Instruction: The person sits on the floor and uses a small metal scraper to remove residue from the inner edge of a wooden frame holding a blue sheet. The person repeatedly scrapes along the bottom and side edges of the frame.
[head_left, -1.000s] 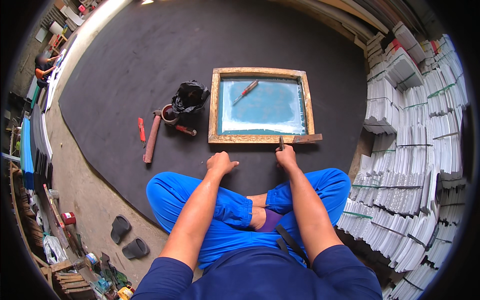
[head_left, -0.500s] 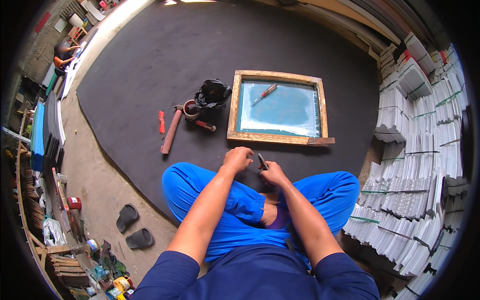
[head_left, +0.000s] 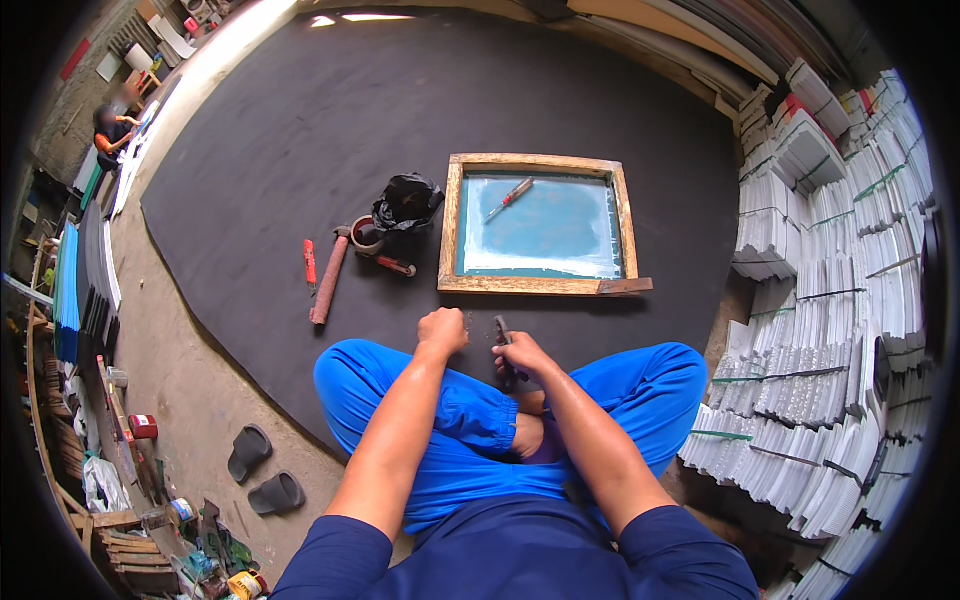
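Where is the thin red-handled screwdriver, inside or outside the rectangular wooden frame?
Inside: the thin red-handled screwdriver lies on the blue-green panel, within the four sides of the rectangular wooden frame.

No lettering legible, label on red can [head_left: 143, 427] too small, markings on yellow can [head_left: 247, 584] unclear

Wooden frame [head_left: 530, 286] on mat [head_left: 300, 130], probably rubber

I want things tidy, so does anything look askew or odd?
Yes: a brown strip juts past the wooden frame at its near right corner, breaking the outline. A screwdriver lies loose on the blue panel inside.
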